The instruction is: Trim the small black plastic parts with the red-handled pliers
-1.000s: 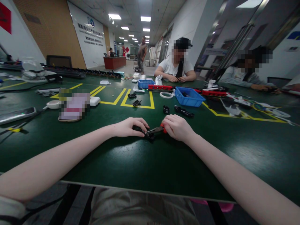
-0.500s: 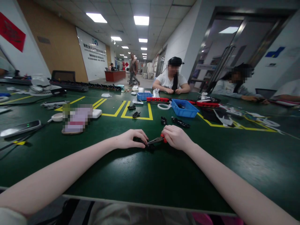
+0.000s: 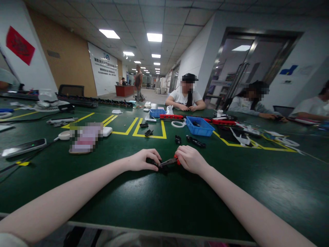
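My right hand (image 3: 189, 158) is closed round the red handles of a pair of needle-nose pliers (image 3: 167, 162). Their jaws point left, with the tips at the fingers of my left hand (image 3: 144, 160). That hand is curled round a small black part (image 3: 162, 168), low over the green table. My fingers and shadow hide most of the part, so its exact kind does not show. Farther back lie a short black piece (image 3: 178, 139) and a longer black piece (image 3: 195, 141). Two small black parts (image 3: 148, 132) rest near the yellow-taped rectangle.
Beyond my hands stand a blue bin (image 3: 199, 127) and a white tape roll (image 3: 178, 124). To the left lie a phone (image 3: 86, 138), a white case (image 3: 107, 131) and a grey device with a green light (image 3: 24, 147). A co-worker (image 3: 187, 96) sits across the green table (image 3: 133, 202).
The camera has tilted up a little, so the scene sits lower in view. Both hands keep nearly the same pose, with the plier tips still at my left fingers.
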Tool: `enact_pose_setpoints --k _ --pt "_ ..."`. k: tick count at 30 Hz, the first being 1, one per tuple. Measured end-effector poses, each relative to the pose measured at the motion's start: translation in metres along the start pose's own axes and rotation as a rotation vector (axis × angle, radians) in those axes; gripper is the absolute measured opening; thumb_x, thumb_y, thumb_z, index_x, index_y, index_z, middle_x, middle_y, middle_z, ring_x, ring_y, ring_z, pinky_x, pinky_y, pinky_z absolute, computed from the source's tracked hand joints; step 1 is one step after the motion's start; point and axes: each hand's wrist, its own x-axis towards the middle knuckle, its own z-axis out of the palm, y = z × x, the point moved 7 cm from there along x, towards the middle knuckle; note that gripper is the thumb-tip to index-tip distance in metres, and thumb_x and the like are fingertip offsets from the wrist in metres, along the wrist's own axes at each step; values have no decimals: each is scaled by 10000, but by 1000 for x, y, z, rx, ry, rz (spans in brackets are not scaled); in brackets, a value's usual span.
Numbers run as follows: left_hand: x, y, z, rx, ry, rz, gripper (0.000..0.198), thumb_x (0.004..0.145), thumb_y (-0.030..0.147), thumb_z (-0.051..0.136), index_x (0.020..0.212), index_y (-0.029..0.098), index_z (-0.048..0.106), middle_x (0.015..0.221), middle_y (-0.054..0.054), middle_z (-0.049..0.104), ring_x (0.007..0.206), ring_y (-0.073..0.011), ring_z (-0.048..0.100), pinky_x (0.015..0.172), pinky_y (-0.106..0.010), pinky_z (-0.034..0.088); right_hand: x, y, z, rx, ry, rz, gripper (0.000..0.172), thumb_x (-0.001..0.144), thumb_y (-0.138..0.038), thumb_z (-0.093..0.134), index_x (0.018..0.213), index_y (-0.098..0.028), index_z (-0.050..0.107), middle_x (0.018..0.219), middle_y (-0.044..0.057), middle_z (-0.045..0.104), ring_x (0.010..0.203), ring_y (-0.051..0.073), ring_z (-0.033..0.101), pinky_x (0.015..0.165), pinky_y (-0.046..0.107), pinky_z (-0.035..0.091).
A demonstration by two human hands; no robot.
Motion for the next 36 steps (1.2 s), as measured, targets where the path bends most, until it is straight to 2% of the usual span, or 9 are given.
enact_pose_setpoints --k 5,14,28,36 --pt "1 -1 1 -16 -26 2 176 810 287 742 951 182 744 1177 -79 635 1095 -203 607 995 -339 455 0 3 0 -13 -5 -15 345 997 -232 312 802 -163 588 787 63 589 675 151 469 657 309 350" --pt "3 0 1 -45 -23 -8 216 795 299 758 970 174 745 1130 -88 669 1052 -203 634 968 -340 478 -2 9 -1 -18 -19 -30 350 999 -236 301 808 -168 586 793 64 590 701 157 476 669 312 347" --pt "2 -3 3 -49 -36 -25 208 790 318 762 952 189 753 1149 -83 646 1068 -205 616 989 -362 465 -3 0 -5 -45 1 -13 336 994 -225 325 804 -166 596 782 62 602 689 154 494 659 313 350" --pt "3 2 5 -58 -48 -1 216 800 309 754 969 174 751 1133 -92 663 1058 -200 626 978 -341 469 -2 3 -10 -57 5 -65 329 983 -222 341 788 -167 600 792 70 611 714 162 500 674 318 365"
